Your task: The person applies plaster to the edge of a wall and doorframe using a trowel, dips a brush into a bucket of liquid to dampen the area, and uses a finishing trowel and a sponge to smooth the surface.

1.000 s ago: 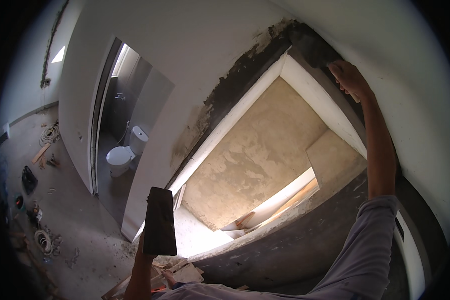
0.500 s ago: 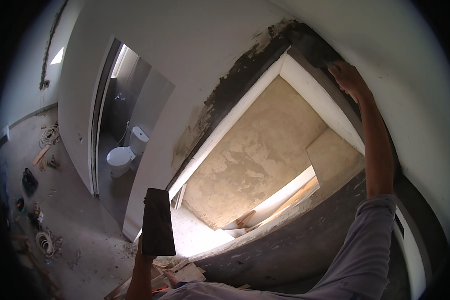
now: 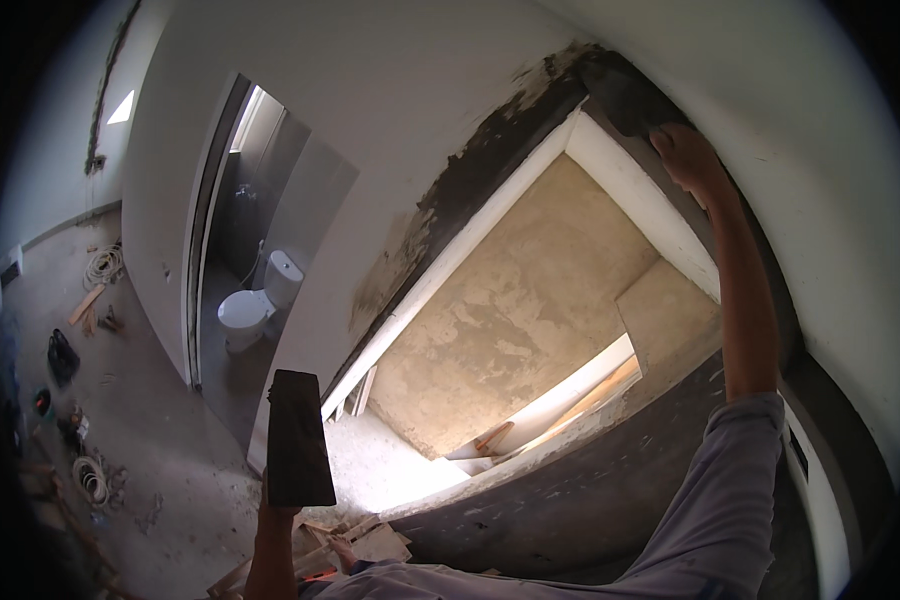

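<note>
My right hand (image 3: 682, 155) is raised to the upper corner of the window-like opening, its fingers closed round the handle of a plastering trowel (image 3: 618, 92). The trowel's dark blade lies flat against the wet, dark grey plaster band (image 3: 495, 150) that runs round the opening. Low on the left, my left hand (image 3: 276, 512) holds up a dark rectangular board (image 3: 299, 440), like a plasterer's float or small hawk. Most of the left hand's fingers are hidden behind the board. The board stands apart from the wall.
Through the opening shows a rough tan wall (image 3: 510, 310). A doorway on the left shows a toilet (image 3: 245, 310). Coiled hoses (image 3: 103, 265), a black bag (image 3: 63, 357) and wood scraps (image 3: 88, 305) lie on the floor (image 3: 150, 400). More boards (image 3: 380, 543) lie by my feet.
My right hand has shifted slightly left along the plaster, and the trowel blade shows more clearly. My left hand and the board have moved a little left.
</note>
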Available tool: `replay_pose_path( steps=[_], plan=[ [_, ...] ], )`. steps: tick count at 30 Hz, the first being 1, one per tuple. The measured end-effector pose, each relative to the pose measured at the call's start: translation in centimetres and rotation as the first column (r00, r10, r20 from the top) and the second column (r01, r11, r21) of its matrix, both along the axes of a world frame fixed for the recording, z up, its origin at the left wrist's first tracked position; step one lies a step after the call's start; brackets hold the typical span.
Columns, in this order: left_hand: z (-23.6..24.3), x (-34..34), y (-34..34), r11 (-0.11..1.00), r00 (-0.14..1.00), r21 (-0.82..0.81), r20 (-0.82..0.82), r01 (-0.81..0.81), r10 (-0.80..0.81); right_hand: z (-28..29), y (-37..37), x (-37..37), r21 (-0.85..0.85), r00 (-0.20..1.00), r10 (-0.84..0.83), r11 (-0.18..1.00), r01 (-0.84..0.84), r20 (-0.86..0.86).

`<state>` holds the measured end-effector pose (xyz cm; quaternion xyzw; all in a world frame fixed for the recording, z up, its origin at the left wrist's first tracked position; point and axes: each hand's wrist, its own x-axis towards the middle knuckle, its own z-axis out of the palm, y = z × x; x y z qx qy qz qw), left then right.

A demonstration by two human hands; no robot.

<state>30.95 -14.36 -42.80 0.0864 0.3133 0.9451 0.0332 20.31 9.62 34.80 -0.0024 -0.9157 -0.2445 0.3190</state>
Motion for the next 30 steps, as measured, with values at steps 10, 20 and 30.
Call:
replay_pose_path(
  steps=[10,20,30],
  plan=[
    [-0.2,1.6,-0.9,0.991,0.993,0.132,0.12,0.001,-0.017,-1.0,0.3,1.0,0.326,0.992,-0.077,0.94,0.105,-0.099],
    [0.2,1.4,-1.1,0.991,0.991,0.136,0.131,0.013,-0.031,-0.5,0.8,-0.8,0.221,0.997,-0.026,0.974,0.041,-0.07],
    [0.1,1.7,-1.7,0.99,0.988,0.138,0.15,0.0,-0.021,-2.6,-1.6,0.3,0.242,0.994,-0.014,0.969,0.04,-0.109]
  ],
)
